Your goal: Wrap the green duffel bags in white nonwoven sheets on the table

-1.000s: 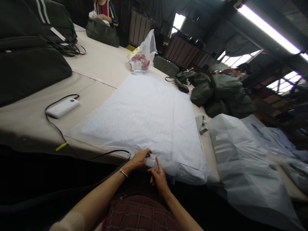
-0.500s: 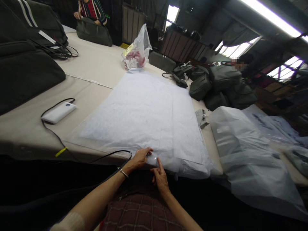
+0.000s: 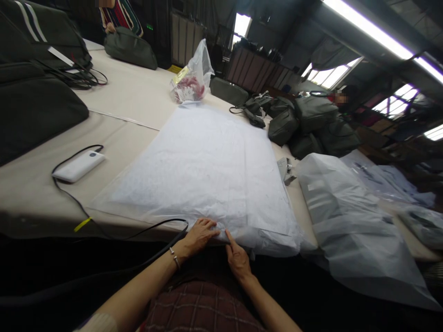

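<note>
A large white sheet-like pack in clear plastic lies flat on the table, its near edge reaching the table's front edge. My left hand rests on that near edge with its fingers spread over the plastic. Just to its right, my right hand touches the same edge, index finger stretched onto the plastic and the other fingers curled below. Whether those curled fingers pinch the plastic is hidden. A black cable passes close to my left wrist.
A white power bank lies at left on the beige table. Dark bags stand beyond it. Behind the pack is a plastic bag with red contents. Translucent plastic hangs at right. A person handles a bag at the back.
My left hand has flattened onto the edge and moved slightly down. My right hand has shifted slightly right and its index finger lies closer to the plastic. The view has shifted a little.
</note>
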The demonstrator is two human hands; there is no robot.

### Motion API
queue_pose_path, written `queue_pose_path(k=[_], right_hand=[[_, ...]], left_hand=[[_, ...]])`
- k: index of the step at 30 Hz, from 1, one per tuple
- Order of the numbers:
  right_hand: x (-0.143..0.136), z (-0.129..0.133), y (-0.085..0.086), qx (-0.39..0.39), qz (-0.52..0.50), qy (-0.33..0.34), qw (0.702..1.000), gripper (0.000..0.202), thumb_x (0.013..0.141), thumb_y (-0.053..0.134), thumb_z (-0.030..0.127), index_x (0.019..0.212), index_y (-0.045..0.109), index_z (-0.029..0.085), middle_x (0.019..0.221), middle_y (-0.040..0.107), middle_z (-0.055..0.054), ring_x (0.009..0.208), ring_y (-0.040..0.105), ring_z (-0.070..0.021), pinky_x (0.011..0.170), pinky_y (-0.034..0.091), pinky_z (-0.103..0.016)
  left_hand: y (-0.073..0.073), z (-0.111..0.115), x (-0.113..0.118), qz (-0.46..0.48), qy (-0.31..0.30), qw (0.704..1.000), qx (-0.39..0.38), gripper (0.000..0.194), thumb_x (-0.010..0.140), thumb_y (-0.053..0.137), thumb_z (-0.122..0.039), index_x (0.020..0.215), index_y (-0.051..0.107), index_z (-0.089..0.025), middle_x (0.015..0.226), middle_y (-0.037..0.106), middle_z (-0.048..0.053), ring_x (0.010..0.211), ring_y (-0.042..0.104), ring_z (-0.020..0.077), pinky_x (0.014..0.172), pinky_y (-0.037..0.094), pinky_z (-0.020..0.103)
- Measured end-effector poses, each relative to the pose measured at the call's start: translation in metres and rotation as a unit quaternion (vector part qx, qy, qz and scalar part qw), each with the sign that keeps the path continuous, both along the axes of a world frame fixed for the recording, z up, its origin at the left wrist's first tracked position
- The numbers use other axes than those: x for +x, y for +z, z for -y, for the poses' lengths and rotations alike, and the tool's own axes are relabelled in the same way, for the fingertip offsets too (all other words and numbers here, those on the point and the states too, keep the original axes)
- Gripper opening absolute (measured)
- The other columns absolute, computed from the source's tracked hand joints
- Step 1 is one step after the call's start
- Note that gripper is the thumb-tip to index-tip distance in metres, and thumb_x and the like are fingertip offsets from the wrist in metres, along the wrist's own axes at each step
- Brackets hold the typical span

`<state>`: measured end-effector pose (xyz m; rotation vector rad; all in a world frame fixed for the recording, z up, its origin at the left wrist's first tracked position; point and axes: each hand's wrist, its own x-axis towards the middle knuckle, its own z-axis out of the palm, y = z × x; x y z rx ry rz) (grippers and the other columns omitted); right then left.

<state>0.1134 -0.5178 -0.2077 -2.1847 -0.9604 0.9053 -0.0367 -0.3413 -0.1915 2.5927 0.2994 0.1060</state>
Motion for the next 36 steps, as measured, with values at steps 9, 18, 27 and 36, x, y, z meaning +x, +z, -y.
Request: queue_pose_path(k=[9,18,27,36], right_hand=[[0.075,-0.015,0.052,-0.128,0.428,0.419,0.791,0.077,0.083,0.043,0.0,0.147,0.033,0.042,0.092,0.067,-0.006,0.071,0.063,-0.0172,0.061,0.041,-0.025],[0.13,-0.004,0.078,-0.184,0.516,0.405,0.732,0.072,0.082,0.042,-0.002,0.145,0.042,0.032,0.093,0.067,-0.007,0.072,0.061,-0.0188,0.062,0.038,-0.029],[0.069,-0.055,0.067,-0.023,0.45,0.212,0.867,0.082,0.086,0.055,0.054,0.153,0.023,0.02,0.155,0.03,-0.014,0.142,0.025,-0.0336,0.113,0.019,-0.051],[0.065,-0.076,0.031,-0.176,0.252,0.1,0.946,0.105,0.075,0.062,0.062,0.155,0.011,0.017,0.161,0.012,-0.015,0.148,0.008,-0.0322,0.116,0.012,-0.053]], left_hand=[[-0.007,0.002,0.001,0.033,0.006,0.998,0.05,0.038,0.09,0.055,-0.017,0.124,0.057,-0.034,0.128,0.055,0.005,0.117,0.047,0.026,0.1,0.032,0.042],[-0.014,0.003,0.001,0.06,0.012,0.997,0.056,0.035,0.089,0.057,-0.019,0.12,0.06,-0.034,0.125,0.057,0.005,0.113,0.048,0.0253,0.098,0.033,0.04],[-0.013,0.003,-0.002,0.07,0.012,0.995,0.071,0.037,0.091,0.056,-0.021,0.124,0.057,-0.036,0.126,0.057,0.005,0.115,0.049,0.0252,0.099,0.034,0.04],[-0.016,0.002,-0.013,0.028,-0.025,0.996,0.084,0.05,0.09,0.055,-0.019,0.137,0.047,-0.035,0.142,0.05,0.007,0.129,0.043,0.0279,0.108,0.032,0.046]])
